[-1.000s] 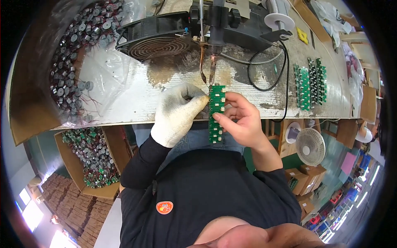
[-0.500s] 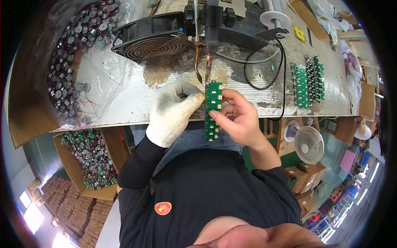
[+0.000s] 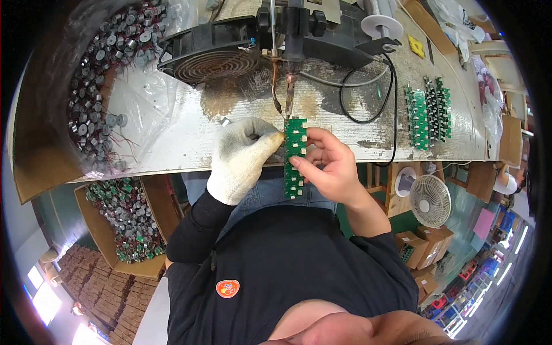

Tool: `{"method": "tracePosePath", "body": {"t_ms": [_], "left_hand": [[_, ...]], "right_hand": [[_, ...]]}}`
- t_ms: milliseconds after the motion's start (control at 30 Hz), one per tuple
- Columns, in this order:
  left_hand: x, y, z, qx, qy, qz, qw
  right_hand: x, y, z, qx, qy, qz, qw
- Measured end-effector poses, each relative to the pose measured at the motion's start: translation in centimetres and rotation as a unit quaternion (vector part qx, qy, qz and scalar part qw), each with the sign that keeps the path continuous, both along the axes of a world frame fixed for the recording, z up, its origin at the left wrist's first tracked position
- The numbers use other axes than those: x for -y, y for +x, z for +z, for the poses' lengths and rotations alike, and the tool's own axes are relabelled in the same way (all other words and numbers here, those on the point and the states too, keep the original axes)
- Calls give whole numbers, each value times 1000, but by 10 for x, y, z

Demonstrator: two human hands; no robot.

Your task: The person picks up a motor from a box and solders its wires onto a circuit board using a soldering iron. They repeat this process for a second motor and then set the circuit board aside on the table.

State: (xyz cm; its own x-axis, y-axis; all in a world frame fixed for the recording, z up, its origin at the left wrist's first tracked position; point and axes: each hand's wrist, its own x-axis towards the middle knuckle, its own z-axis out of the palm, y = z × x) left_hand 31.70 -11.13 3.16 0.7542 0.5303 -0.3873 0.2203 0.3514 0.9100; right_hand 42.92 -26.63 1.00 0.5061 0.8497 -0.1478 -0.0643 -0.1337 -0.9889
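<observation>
A green circuit board strip (image 3: pixel 295 159) with pale connectors along its right edge stands lengthwise before me. My bare right hand (image 3: pixel 328 164) grips its right side, thumb on the face and fingers behind. On the left, my white-gloved left hand (image 3: pixel 242 158) is closed in a pinch, fingertips at the board's left edge; what they pinch is too small to make out. A small silvery cylinder (image 3: pixel 225 121) peeks out past the glove's far side. Just beyond the board's far end, the soldering iron tip (image 3: pixel 288 109) points down, with a thin solder feed tube (image 3: pixel 276 95) beside it.
A black fan (image 3: pixel 215 64) stands behind the work spot. Small motors with wires (image 3: pixel 92 121) heap up at the left, above a carton of motors and boards (image 3: pixel 129 224). More board strips (image 3: pixel 428 115) lie at the right, past a black cable (image 3: pixel 395 109).
The board and both hands have shifted slightly toward me, so the board's far end sits lower below the iron tip. The silvery cylinder has come into view beside the glove.
</observation>
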Motion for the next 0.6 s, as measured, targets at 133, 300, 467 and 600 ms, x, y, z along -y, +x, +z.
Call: {"method": "tracePosePath", "body": {"t_ms": [133,300,467,600], "left_hand": [[0,-1,-5,20,-44,28,998],[-1,2,-1,10,-56,23,998],[-2,3,2,-8,-14,7,1000],[0,4,3,5,-41,25,999]], "right_hand": [[-3,-4,5,-54,11,-11,998],[0,-2,4,-28,4,0,1000],[-2,-3,5,-37,13,-2,999],[-2,-2,9,-44,24,-9,999]]}}
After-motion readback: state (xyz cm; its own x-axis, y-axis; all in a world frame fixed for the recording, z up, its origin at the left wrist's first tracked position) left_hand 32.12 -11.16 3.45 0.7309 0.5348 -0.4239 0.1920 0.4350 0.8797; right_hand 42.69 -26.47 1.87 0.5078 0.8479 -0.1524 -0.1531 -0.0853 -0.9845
